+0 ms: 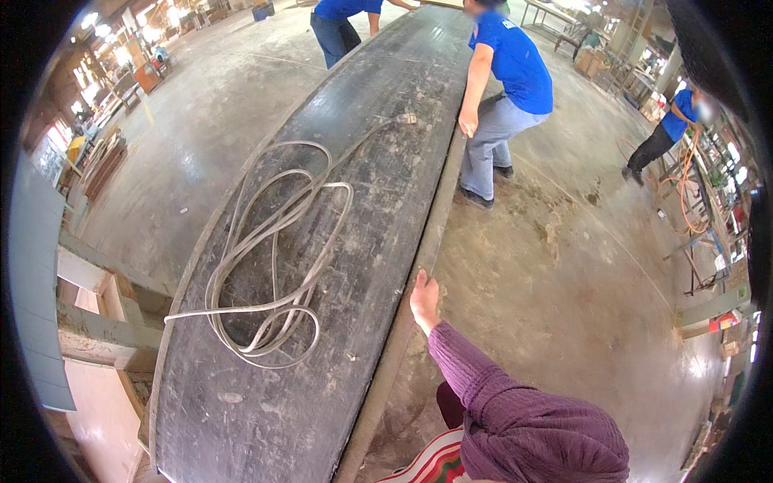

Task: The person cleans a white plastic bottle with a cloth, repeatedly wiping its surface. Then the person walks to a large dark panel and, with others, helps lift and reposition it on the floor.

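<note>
A long, scuffed black bed with narrow side rails, which looks like a belt conveyor (290, 410), runs from the lower edge far ahead. My right hand (424, 301), in a purple sleeve, is closed on its right side rail (441, 233), thumb uppermost. The fingertips are hidden behind the rail. On the black surface lies a loosely looped grey cable (278, 304), with a pale plug (409, 119) at its far end. One strand reaches across to the left edge. My left hand is out of view.
A co-worker in a blue shirt (515, 68) bends at the right rail, hand on it. Another person (334, 36) stands at the far left side. A third (683, 117) is at a cluttered bench, right. Wooden frames (105, 338) stand close on the left.
</note>
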The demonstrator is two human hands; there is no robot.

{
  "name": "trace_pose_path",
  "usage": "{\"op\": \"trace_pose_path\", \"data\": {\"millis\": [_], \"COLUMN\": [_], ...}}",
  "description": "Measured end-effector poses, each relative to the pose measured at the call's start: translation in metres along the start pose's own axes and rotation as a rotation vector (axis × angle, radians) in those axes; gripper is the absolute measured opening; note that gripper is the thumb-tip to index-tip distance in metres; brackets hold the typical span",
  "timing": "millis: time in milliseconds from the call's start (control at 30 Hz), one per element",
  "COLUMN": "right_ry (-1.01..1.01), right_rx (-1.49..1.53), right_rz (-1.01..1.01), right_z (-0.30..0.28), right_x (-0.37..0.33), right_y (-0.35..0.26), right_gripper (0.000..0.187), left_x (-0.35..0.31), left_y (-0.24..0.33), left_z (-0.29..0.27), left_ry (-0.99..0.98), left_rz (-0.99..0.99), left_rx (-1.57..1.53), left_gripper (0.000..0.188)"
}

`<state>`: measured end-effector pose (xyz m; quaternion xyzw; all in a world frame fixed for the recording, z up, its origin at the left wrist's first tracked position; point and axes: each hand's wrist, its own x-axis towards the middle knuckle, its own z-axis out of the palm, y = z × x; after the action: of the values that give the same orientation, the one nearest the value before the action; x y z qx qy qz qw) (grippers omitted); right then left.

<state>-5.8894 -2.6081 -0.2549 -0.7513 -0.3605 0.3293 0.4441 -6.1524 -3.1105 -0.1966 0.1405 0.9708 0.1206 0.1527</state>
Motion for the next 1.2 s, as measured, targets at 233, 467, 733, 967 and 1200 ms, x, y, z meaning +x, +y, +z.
{"op": "trace_pose_path", "data": {"millis": [233, 467, 733, 967, 1200], "right_ry": [0.058, 0.064, -0.124, -0.206, -0.236], "right_rx": [-0.053, -0.085, -0.081, -0.102, -0.245], "right_rz": [-0.057, -0.099, -0.466, -1.032, -0.052], "right_z": [0.006, 0.006, -0.003, 0.022, 0.028], "right_x": [0.008, 0.011, 0.065, 0.081, 0.012], "right_y": [0.004, 0.001, 0.059, 0.058, 0.009], "right_gripper": [0.061, 0.067, 0.040, 0.049, 0.058], "left_x": [0.009, -0.023, -0.047, -0.067, -0.104], "left_y": [-0.019, -0.108, -0.183, -0.240, -0.287], "left_z": [0.006, -0.005, -0.038, 0.027, 0.002], "left_ry": [-0.036, -0.063, 0.058, 0.226, -0.091], "left_rz": [-0.026, -0.097, 0.006, -1.121, -1.244], "left_rx": [-0.022, -0.057, -0.169, -1.528, -1.077], "left_gripper": [0.034, 0.035, 0.016, 0.037, 0.053]}}
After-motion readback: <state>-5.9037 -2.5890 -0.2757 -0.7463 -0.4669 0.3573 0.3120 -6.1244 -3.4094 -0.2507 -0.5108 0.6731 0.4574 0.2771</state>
